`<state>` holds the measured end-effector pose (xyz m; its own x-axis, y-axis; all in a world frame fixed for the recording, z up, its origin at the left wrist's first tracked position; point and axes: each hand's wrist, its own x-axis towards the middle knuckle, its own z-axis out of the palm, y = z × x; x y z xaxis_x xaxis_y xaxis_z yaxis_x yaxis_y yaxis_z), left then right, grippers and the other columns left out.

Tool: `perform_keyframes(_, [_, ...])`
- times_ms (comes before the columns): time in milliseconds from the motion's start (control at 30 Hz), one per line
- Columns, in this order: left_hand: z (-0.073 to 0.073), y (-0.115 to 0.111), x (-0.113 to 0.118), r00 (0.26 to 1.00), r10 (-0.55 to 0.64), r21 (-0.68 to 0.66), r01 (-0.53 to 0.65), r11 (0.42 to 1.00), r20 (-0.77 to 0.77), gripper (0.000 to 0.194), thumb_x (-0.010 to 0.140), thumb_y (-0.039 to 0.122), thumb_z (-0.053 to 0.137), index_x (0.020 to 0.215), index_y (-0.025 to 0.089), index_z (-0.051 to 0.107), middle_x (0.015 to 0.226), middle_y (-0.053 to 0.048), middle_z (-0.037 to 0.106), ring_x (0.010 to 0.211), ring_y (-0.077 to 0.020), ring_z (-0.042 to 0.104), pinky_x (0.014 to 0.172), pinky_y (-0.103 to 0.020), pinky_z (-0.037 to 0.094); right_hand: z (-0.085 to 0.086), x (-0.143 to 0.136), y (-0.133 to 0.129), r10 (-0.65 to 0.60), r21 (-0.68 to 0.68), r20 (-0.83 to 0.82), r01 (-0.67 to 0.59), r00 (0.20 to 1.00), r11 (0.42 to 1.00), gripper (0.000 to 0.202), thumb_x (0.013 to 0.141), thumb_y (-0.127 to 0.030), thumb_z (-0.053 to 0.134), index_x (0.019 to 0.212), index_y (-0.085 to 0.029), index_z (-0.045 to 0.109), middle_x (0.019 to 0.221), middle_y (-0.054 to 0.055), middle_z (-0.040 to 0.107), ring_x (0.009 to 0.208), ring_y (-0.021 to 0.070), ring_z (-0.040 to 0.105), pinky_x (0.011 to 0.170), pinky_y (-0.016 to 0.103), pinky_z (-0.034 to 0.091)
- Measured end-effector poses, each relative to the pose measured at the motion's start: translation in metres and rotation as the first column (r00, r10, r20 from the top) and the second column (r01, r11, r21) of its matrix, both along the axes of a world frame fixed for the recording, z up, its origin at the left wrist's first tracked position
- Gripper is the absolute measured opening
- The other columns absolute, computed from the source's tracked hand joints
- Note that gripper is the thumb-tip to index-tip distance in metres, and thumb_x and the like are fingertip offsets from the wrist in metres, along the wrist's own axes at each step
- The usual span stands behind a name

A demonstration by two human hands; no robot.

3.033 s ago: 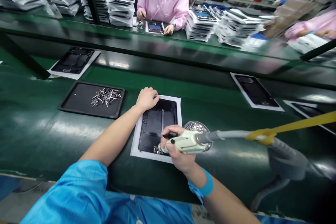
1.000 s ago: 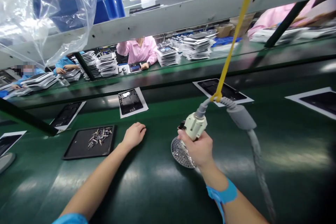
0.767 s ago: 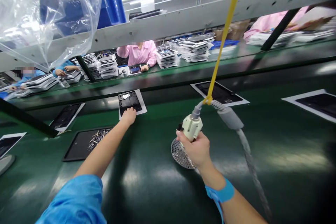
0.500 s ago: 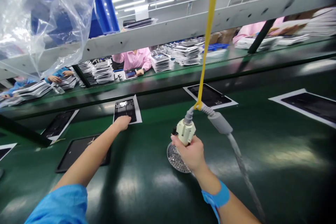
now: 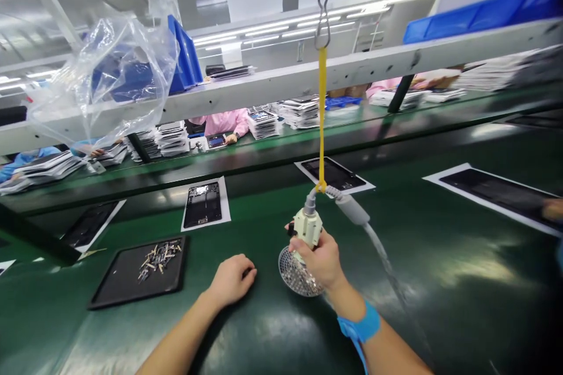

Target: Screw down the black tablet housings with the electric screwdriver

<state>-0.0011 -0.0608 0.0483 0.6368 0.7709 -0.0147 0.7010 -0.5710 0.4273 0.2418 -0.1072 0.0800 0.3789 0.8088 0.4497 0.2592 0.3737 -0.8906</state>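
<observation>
My right hand (image 5: 323, 258), with a blue band at the wrist, is wrapped round a cream-coloured power tool (image 5: 307, 227) that hangs from a yellow strap (image 5: 322, 117). Below the tool sits a round metal dish (image 5: 292, 275) of small shiny parts. My left hand (image 5: 233, 278) rests on the green surface with its fingers curled; whether it holds anything is hidden. Left of it lies a black tray (image 5: 127, 281) with a heap of small metal pieces (image 5: 159, 259). Beyond my left hand a black device panel (image 5: 202, 205) lies on white paper.
More panels on paper lie at the back (image 5: 336, 174) and at the right (image 5: 492, 193), where another person's hand (image 5: 553, 210) shows. A grey cable (image 5: 382, 255) trails right of the tool. A rail (image 5: 264, 87) crosses above. Across the bench, people sit beside paper stacks (image 5: 172, 139).
My left hand has moved from the panel on paper back towards me and right. The black tray is now uncovered. The view has tilted up, and another person's hand has appeared at the right.
</observation>
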Motion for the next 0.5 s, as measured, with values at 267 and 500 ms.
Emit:
perform_keyframes(267, [-0.013,0.011,0.000,0.989,0.088,-0.051,-0.082,0.995,0.121,0.024,0.095,0.031,0.050,0.087,0.023,0.070,0.087,-0.003,0.073,0.083,-0.0199,0.068,0.076,-0.029,0.048,-0.015,-0.011,0.003,-0.098,-0.046,0.079,0.102,0.992,0.994,0.032,0.085,-0.048,0.068,0.096,-0.017,0.068,0.079,0.006,0.076,0.068,0.0214,0.072,0.067,0.030,0.057])
perform_keyframes(500, [-0.018,0.008,0.000,0.988,0.075,-0.050,-0.069,0.996,0.132,0.021,0.094,0.028,0.053,0.090,0.021,0.073,0.088,-0.003,0.074,0.082,-0.0183,0.066,0.076,-0.027,0.047,-0.028,-0.018,0.004,-0.104,-0.081,0.110,0.113,0.988,0.990,0.038,0.084,-0.056,0.065,0.091,-0.019,0.067,0.080,0.007,0.077,0.070,0.0233,0.073,0.069,0.031,0.059])
